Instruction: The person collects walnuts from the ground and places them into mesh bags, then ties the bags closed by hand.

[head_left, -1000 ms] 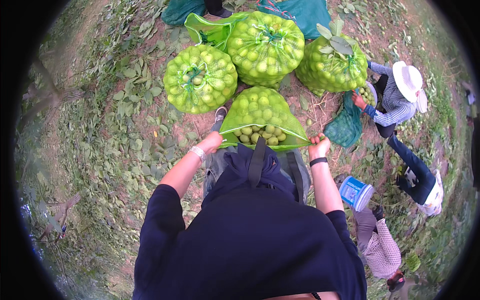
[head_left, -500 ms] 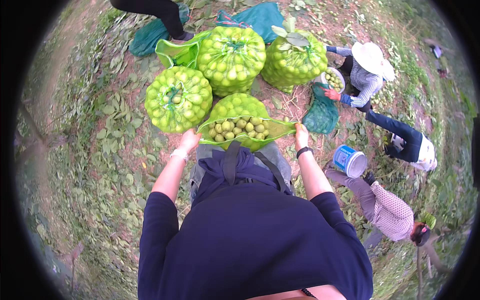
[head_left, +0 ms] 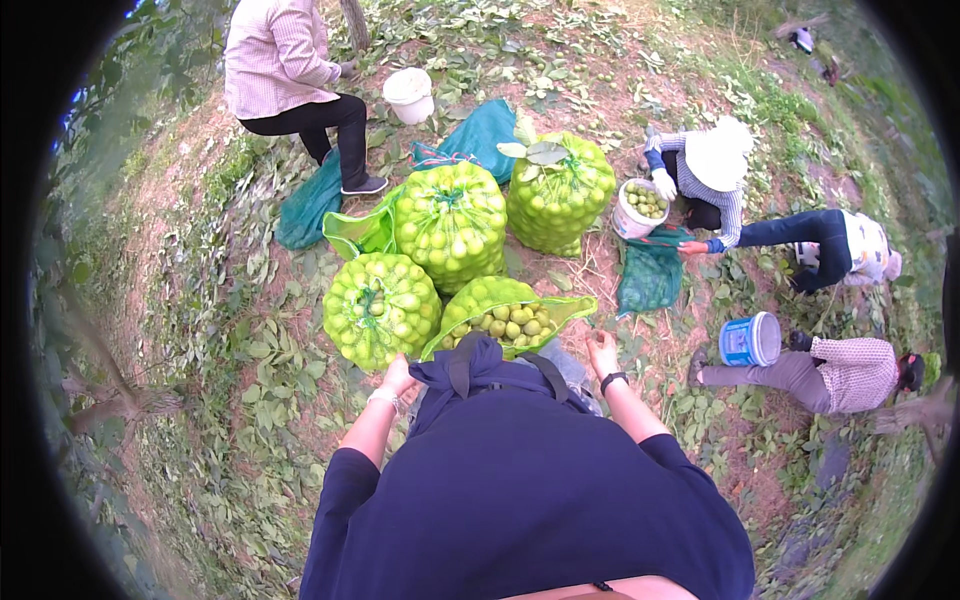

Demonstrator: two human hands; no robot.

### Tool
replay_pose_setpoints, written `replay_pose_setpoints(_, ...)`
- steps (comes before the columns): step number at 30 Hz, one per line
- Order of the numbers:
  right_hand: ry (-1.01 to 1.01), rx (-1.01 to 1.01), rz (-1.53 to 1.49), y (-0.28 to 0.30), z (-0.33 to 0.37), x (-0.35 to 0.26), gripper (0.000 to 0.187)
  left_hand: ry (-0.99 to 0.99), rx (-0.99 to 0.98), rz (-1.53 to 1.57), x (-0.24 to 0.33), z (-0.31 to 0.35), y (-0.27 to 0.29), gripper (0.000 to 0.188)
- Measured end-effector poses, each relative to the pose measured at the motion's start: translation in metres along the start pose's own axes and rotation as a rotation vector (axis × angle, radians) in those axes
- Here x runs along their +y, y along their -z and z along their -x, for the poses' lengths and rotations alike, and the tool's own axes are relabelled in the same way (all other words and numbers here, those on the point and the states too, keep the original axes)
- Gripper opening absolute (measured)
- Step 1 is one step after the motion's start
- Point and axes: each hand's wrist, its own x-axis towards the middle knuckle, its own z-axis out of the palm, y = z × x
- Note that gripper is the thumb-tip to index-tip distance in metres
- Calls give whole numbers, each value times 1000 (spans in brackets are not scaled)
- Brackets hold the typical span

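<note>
A yellow-green mesh sack (head_left: 488,292) stands open right in front of me, with round greenish-brown fruits (head_left: 512,322) visible inside. My right hand (head_left: 602,353) is just below the sack's right corner, apart from it, with fingers loosely spread and nothing in them. Near the sack's left edge is my left hand (head_left: 397,378), beside a tied, full mesh sack (head_left: 378,312); whether its fingers hold the rim cannot be made out. Dark cloth (head_left: 470,365) at my waist covers the sack's near side.
Two more full sacks, a middle one (head_left: 450,225) and a leaf-topped one (head_left: 560,195), stand beyond. At right, a person in a white hat (head_left: 718,155) crouches by a fruit bucket (head_left: 640,208) and dark green net (head_left: 650,275). A blue bucket (head_left: 750,340) and other people are around.
My right hand has let go of the sack's rim and moved down from it. The sack's mouth has slackened. The view has tilted up, showing a standing person and a white bucket.
</note>
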Motion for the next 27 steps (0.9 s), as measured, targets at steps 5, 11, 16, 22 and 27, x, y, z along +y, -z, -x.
replay_pose_setpoints(5, -71, -17, 56, -2, -2, 46, 41, 91, -55, 154, -46, -11, -7, 52)
replay_pose_setpoints(11, -382, -297, -318, 3, 0, 64, 23, 83, 35, 50, -32, 15, -10, 57)
replay_pose_setpoints(16, -405, -371, -401, 5, 18, 28, 22, 99, 39, 59, -49, 3, -15, 55)
replay_pose_setpoints(22, -359, -461, -392, 7, 20, 22, 23, 135, 2, 81, -45, 7, -15, 56)
replay_pose_setpoints(27, -370, -451, -367, 10, 21, 9, 19, 123, 58, 81, -41, 25, -10, 55)
